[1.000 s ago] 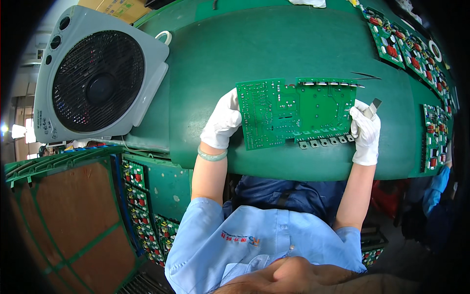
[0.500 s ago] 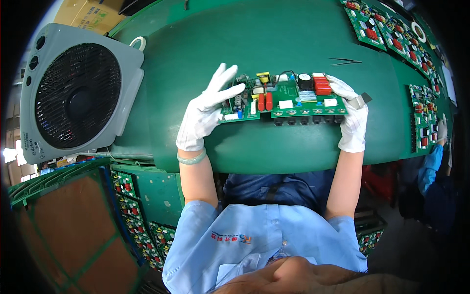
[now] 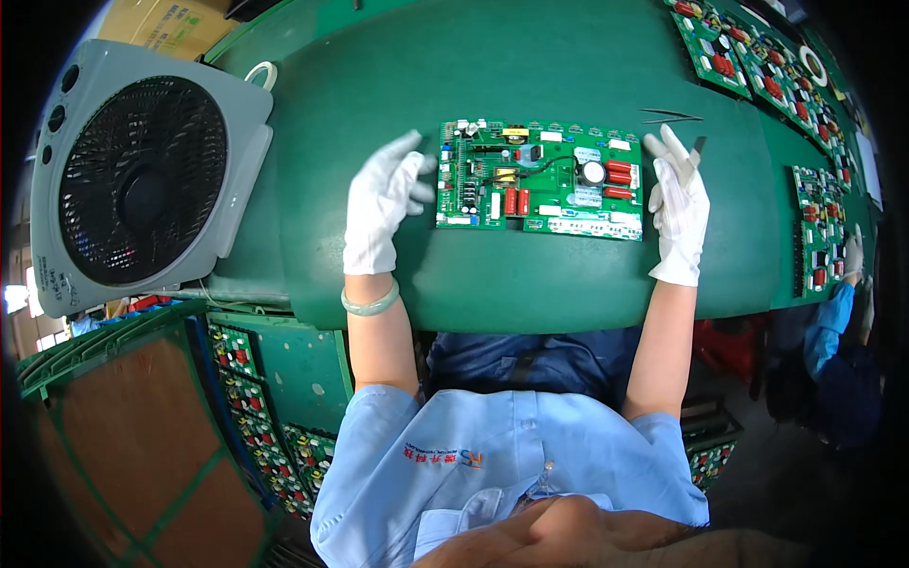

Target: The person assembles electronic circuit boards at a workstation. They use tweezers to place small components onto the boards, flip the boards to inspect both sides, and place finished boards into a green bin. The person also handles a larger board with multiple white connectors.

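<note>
Held in the white-gloved right hand (image 3: 680, 208) is a flat grey metal-looking strip (image 3: 699, 148), whose tip is left protruding past the fingers; the fingers are otherwise loosely extended. By the white-gloved left hand (image 3: 376, 208) nothing is gripped: its fingers are parted and half curled.

Between the two hands, a rectangular green circuit board (image 3: 559, 163) is laid flat on a smooth green work mat (image 3: 454, 284), component side up. Its right half is fitted with a black cylinder with a white top (image 3: 594, 172), beside which red blocks are stacked at 3 o'clock. Two upright red components (image 3: 517, 202) are mounted towards 7 o'clock of the board's centre.

Taken from the board, the left hand is held just beside the edge at 9 o'clock, and the right hand just beside the edge at 3 o'clock. Dark slim tweezers (image 3: 674, 117) are laid on the mat at 2 o'clock. Beyond them, in the same direction, further populated green boards (image 3: 724, 64) are set out, and another populated board (image 3: 820, 227) is placed at 3 o'clock.

Well apart at 9 o'clock, a grey square box fan (image 3: 241, 151) is stood, with a brown cardboard box (image 3: 170, 26) seen at 10 o'clock. Small boards (image 3: 248, 402) are stacked at 8 o'clock. At 4 o'clock a co-worker's blue sleeve (image 3: 828, 327) is partly seen.
</note>
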Motion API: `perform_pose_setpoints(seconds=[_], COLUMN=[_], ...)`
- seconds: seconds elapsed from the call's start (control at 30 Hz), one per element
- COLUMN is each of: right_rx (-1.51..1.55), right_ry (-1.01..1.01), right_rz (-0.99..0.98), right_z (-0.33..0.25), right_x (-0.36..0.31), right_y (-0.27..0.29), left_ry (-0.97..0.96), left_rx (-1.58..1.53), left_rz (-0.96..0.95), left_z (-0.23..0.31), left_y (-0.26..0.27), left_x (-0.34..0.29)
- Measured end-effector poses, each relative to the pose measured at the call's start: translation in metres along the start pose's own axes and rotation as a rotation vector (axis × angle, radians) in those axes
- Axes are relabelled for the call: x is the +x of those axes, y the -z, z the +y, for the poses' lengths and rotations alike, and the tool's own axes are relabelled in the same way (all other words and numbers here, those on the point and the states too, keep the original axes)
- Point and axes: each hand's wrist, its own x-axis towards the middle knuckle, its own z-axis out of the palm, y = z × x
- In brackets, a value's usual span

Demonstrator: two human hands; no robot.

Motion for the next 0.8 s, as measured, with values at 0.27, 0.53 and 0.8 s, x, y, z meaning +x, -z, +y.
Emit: perform_pose_setpoints(seconds=[0.27, 0.53, 0.8], right_rx=[0.010, 0.288, 0.321], right_ry=[0.023, 0.114, 0.051], right_rz=[-0.142, -0.178, -0.251], right_z=[0.012, 0.000, 0.008], right_x=[0.001, -0.008, -0.004], right_y=[0.007, 0.003, 0.009], left_ry=[0.030, -0.067, -0.079], left_rx=[-0.222, -0.403, -0.503], left_rz=[-0.122, -0.147, -0.138], left_z=[-0.002, -0.020, -0.026], left_y=[-0.007, 0.006, 0.009], left_x=[-0.004, -0.006, -0.004])
